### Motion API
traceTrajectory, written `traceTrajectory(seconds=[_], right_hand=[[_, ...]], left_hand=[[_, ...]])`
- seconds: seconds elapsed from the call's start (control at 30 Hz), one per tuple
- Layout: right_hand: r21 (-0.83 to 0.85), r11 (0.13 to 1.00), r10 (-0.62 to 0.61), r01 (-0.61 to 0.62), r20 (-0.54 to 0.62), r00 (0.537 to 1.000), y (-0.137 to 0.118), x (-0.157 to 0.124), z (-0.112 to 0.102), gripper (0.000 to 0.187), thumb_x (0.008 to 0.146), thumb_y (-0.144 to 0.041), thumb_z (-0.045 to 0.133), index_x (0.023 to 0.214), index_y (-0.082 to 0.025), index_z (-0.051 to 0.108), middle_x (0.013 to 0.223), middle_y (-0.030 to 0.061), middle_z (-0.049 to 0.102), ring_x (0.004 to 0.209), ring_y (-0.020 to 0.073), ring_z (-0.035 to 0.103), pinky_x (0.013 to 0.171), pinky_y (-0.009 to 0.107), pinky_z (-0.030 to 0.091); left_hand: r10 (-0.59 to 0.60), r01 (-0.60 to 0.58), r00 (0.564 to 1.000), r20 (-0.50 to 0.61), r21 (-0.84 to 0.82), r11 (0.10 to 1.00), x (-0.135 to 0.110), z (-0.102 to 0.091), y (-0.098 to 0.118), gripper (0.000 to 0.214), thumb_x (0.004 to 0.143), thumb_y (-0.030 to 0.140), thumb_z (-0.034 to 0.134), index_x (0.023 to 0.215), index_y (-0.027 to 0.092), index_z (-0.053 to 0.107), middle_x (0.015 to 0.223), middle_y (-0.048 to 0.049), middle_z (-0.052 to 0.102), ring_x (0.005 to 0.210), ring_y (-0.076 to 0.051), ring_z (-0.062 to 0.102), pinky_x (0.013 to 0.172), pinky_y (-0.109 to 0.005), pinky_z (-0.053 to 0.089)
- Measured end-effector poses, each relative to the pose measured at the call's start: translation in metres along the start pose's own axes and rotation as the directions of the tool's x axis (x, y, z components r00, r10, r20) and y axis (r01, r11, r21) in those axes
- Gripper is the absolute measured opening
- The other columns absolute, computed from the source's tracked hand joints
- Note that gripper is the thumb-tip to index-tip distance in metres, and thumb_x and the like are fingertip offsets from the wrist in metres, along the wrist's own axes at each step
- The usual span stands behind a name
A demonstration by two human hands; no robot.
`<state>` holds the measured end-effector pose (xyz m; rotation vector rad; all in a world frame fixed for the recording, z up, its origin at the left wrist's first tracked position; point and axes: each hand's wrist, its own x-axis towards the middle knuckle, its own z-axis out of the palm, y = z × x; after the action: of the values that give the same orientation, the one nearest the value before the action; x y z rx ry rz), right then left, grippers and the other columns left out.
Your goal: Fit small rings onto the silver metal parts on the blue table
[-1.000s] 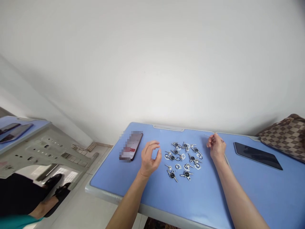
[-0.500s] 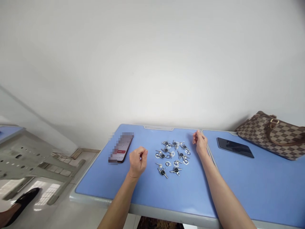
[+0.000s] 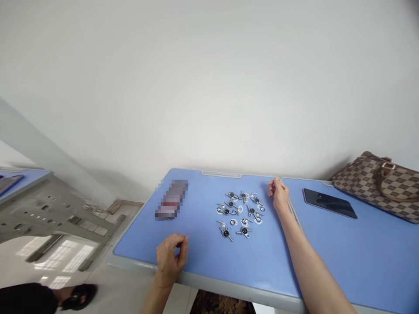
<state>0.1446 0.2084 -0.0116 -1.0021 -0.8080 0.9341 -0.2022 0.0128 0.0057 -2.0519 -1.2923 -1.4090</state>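
Observation:
My left hand [image 3: 172,257] is closed, its fingers curled toward the thumb over the near left part of the blue table [image 3: 203,257]. Whatever may be inside it is hidden. At the far right of this table, my right hand [image 3: 279,194] pinches a thin, pale, needle-like thing [image 3: 267,182], too small to make out clearly. Between the hands lie several small metal fittings with black round centres [image 3: 244,231]. Among them are flat plates with dark rings [image 3: 233,222] and small silver pins [image 3: 221,223]. Neither hand touches these parts.
A phone with a blurred screen [image 3: 172,200] lies at the left. On the adjoining right table are a dark phone [image 3: 329,203] and a checked handbag [image 3: 376,179]. A white wall [image 3: 209,87] stands behind. A person's shoe [image 3: 80,296] shows at lower left.
My left hand has drawn back toward the table's near edge, still closed. My right hand keeps its pinch in nearly the same place. The view has shifted slightly; the other person's foot has moved.

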Motion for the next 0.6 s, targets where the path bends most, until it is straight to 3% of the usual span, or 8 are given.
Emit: traceTrajectory(seconds=[0.3,0.5,0.6], right_hand=[[0.01,1.0,0.006,-0.006,-0.009,1.0,-0.002,0.0,-0.002,0.044,0.075,-0.058,0.067,0.065,-0.016,0.057,0.049,-0.0068,0.046,0.036,0.0055,0.038,0.036,0.019,0.032],[0.0,1.0,0.001,-0.001,-0.015,1.0,-0.004,-0.002,-0.001,0.045,0.074,-0.059,0.067,0.064,-0.016,0.057,0.05,-0.0065,0.046,0.036,0.0053,0.038,0.036,0.019,0.032],[0.014,1.0,0.005,-0.005,-0.021,1.0,-0.004,-0.002,-0.001,0.046,0.073,-0.06,0.067,0.064,-0.016,0.057,0.049,-0.0065,0.046,0.036,0.0053,0.038,0.035,0.019,0.032]], left_hand=[[-0.019,0.019,1.0,0.009,0.034,0.999,-0.02,-0.017,0.009,0.018,0.083,0.003,0.057,0.089,0.018,0.051,0.068,0.0018,0.06,0.054,-0.008,0.056,0.054,-0.02,0.049],[-0.048,0.05,0.999,-0.023,0.085,0.995,-0.009,-0.023,0.014,0.015,0.084,0.005,0.057,0.087,0.018,0.05,0.068,0.0021,0.06,0.052,-0.008,0.054,0.053,-0.02,0.048],[0.01,-0.012,1.0,0.022,0.081,0.997,-0.006,-0.018,0.017,0.015,0.084,0.005,0.057,0.087,0.018,0.051,0.068,0.0018,0.061,0.055,-0.009,0.058,0.057,-0.02,0.051]])
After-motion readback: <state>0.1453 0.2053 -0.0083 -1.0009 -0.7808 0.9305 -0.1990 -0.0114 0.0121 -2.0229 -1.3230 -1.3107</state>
